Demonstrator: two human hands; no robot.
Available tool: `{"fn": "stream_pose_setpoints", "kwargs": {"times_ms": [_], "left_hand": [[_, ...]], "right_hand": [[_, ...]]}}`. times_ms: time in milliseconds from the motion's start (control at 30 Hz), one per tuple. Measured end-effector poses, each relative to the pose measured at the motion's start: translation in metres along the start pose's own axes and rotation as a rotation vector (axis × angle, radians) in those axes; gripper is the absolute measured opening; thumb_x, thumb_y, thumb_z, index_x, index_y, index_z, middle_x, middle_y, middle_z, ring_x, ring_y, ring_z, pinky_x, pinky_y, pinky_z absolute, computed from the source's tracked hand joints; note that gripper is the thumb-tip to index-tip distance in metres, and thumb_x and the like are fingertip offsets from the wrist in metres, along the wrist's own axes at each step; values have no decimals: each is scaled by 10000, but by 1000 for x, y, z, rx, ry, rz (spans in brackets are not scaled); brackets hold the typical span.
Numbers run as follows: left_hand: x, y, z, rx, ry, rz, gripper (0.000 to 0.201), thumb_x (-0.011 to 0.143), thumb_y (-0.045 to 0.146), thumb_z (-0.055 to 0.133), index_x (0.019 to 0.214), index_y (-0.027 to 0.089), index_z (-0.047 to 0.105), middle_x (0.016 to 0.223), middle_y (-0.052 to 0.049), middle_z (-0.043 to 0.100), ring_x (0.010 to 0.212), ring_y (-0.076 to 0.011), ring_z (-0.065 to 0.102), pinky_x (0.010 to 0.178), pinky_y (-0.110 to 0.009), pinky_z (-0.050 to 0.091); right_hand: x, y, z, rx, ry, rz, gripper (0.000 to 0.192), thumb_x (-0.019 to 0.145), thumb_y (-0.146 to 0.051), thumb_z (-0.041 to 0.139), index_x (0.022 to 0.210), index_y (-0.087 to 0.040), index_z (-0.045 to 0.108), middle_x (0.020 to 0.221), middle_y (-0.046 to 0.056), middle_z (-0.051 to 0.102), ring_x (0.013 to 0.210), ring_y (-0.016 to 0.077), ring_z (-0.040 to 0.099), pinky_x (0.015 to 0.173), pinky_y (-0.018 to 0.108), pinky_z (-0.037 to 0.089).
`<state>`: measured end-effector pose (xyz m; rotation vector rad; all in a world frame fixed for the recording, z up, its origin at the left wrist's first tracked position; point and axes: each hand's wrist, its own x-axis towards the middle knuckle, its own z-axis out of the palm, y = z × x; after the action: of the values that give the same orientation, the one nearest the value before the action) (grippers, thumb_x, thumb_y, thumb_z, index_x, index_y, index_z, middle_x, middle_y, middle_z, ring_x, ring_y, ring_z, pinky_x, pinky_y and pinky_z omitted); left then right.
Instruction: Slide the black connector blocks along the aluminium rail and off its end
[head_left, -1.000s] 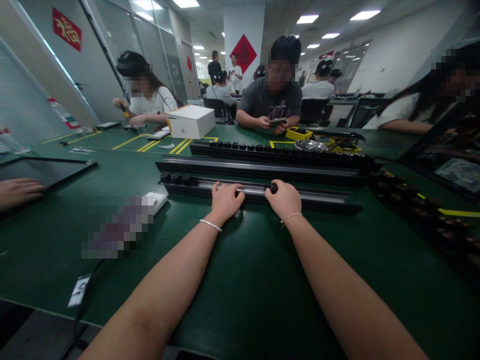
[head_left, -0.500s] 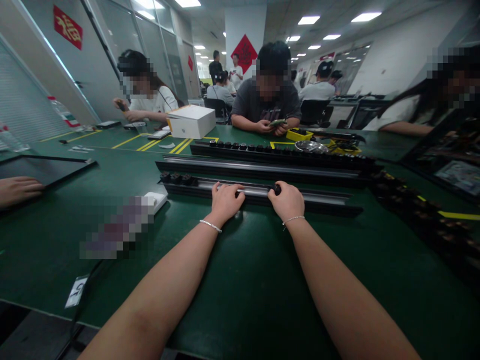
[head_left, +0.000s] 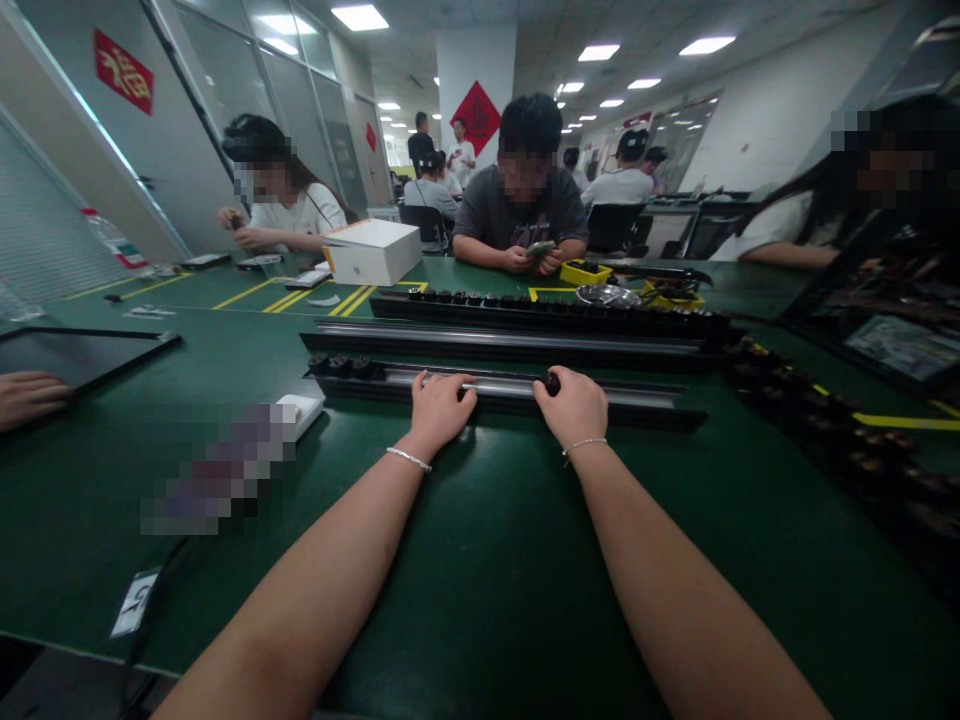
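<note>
Across the green table in front of me lies a long black rail (head_left: 510,389) with a shiny silvery channel. Several black knob-like parts (head_left: 339,367) sit in its left end. My left hand (head_left: 441,410) is closed over the rail's middle, with fingers across the top and thumb at the near side; whatever lies under the palm is hidden. Further right, my right hand (head_left: 579,408) pinches a small dark rounded part (head_left: 553,383) at the channel, mostly covered by the fingers.
Behind lie a second black rail (head_left: 487,343) and another rail (head_left: 480,305) topped with several dark parts. More dark parts (head_left: 840,425) stretch along the right. At left are a white-ended device (head_left: 304,412), a tablet-like panel (head_left: 97,352) and another person's hand (head_left: 31,398). A white box (head_left: 373,252) stands farther back.
My right hand has shifted slightly to the right along the rail with the dark part. The left hand stays at about the same place on the rail. The whole view has turned a little.
</note>
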<state>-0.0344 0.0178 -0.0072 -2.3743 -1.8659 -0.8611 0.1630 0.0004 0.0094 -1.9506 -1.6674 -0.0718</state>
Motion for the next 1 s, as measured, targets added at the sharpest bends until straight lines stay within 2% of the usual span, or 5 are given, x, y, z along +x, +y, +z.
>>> {"fn": "stream_pose_setpoints", "kwargs": {"times_ms": [400,600,833,900,1000], "left_hand": [[0,-1,0,-8,8,16,313,855,332,413,1029,286,669,941,-1,716,976,-205,597,1071,-459,215],[0,-1,0,-9,8,13,311,857,338,414,1029,281,667,954,-2,716,982,-202,594,1071,-456,219],[-1,-1,1,-24,27,14,288,853,321,425,1014,290,662,953,15,715,984,-199,593,1077,-462,225],[-1,-1,1,-22,43,12,279,845,317,441,1016,291,660,999,11,704,1016,-202,582,1070,-452,250],[-1,-2,2,-1,87,15,322,830,318,467,1105,278,630,1189,-11,633,1141,-211,520,1059,-415,295]], "right_hand": [[3,10,2,24,48,52,277,782,-342,454,930,-189,632,886,81,649,904,232,537,831,369,340],[3,15,1,-8,80,103,279,755,-344,462,925,-187,617,866,80,638,905,235,527,893,405,307],[6,24,-4,-21,43,124,351,732,-398,484,983,-190,612,965,98,638,965,259,519,922,444,296],[6,27,-6,-25,23,116,346,734,-399,476,974,-192,615,968,99,638,980,263,517,923,445,296],[6,29,-7,-26,27,116,336,738,-389,464,962,-192,617,961,99,638,987,264,518,928,440,295]]}}
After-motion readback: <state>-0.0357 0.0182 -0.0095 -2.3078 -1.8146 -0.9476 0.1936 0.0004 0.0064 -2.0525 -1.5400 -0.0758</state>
